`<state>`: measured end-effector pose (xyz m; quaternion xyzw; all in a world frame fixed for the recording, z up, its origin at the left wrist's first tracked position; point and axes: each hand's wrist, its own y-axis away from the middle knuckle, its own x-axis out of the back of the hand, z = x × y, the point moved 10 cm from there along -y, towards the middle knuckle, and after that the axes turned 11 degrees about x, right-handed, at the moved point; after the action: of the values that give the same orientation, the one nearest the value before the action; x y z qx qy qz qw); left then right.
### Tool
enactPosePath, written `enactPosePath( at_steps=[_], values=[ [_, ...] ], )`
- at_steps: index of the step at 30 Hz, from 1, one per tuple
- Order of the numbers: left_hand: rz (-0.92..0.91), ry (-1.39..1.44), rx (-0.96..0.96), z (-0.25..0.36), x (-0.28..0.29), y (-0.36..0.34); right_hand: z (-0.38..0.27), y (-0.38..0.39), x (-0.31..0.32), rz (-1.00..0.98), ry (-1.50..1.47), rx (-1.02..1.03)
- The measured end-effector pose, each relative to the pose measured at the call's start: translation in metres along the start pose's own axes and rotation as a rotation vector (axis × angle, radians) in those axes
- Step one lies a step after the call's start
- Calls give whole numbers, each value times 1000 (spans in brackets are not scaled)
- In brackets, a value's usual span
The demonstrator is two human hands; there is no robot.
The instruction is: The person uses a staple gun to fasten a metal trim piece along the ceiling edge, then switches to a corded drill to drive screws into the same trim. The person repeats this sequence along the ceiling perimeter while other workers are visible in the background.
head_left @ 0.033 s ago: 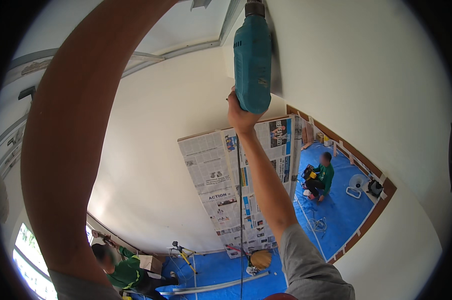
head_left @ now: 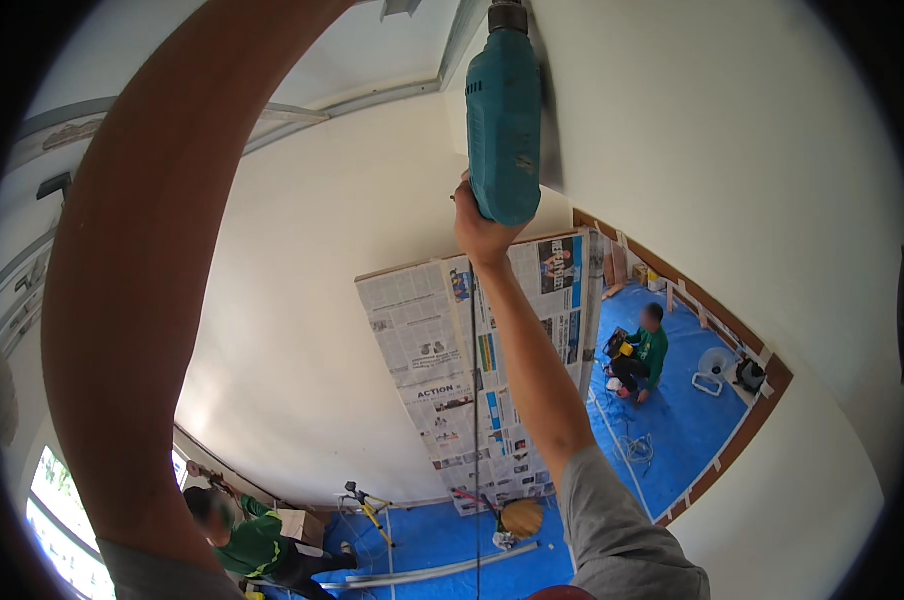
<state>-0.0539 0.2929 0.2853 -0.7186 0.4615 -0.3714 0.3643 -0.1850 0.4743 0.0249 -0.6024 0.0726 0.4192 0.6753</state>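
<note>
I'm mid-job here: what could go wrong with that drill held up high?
1. The drill is raised in the right hand; if the grip slips, it could fall toward the blue sheeting.
2. The dark cord hanging below that hand might snag.
3. The left arm reaches out of frame, so its hand could be near the bit, unseen.

The drill body [head_left: 504, 130] looks like scuffed plastic, its chuck [head_left: 508, 18] metal, the wall [head_left: 712, 130] smooth and matt.
</note>
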Motion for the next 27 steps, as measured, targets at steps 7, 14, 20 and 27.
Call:
enactPosePath(
  at_steps=[7,14,20,27],
  values=[
    [17,62,-47,5,4,-2,2,-3,-2,-27,55,79],
    [27,46,-31,2,5,-3,14,-3,-2,-37,96,82],
    [83,23,-124,8,11,3,6,-6,-1,-67,121,88],
    [51,19,-90,5,10,1,2,-7,-2,-28,96,78]
  ],
)
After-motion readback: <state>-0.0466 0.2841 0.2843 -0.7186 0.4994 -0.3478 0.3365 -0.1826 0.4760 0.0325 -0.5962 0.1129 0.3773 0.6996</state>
